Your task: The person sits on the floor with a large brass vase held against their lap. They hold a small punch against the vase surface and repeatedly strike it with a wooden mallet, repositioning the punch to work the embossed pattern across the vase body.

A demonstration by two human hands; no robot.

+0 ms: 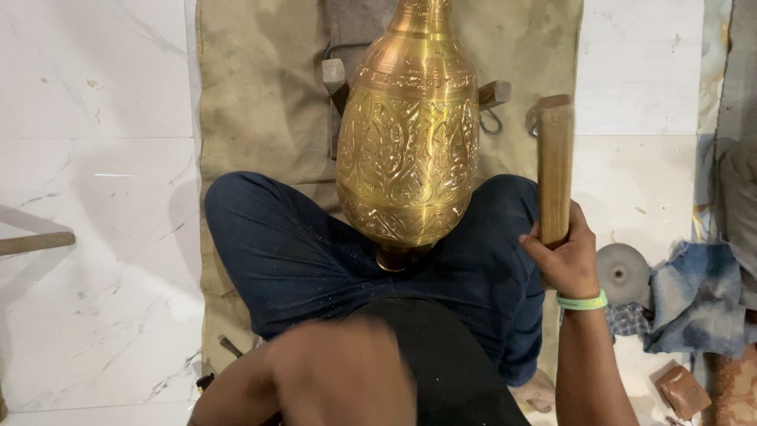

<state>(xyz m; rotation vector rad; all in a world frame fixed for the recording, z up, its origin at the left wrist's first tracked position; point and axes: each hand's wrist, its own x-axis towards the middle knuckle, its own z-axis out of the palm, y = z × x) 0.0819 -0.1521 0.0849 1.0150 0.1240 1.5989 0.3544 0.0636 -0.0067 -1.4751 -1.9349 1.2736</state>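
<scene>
So there's this big engraved brass vase, bulb-shaped with floral patterns all over, lying across the lap of a person sitting cross-legged in dark blue trousers on a tan canvas mat, its neck pointing away from the camera. It seems propped on a wooden support whose ends stick out on both sides. The right hand, wearing a green wristband, is closed tight around a wooden mallet handle held upright just beside the vase. The left hand is a blur at the bottom, so I honestly can't tell if it's open or closed. White marble floor all around.
</scene>
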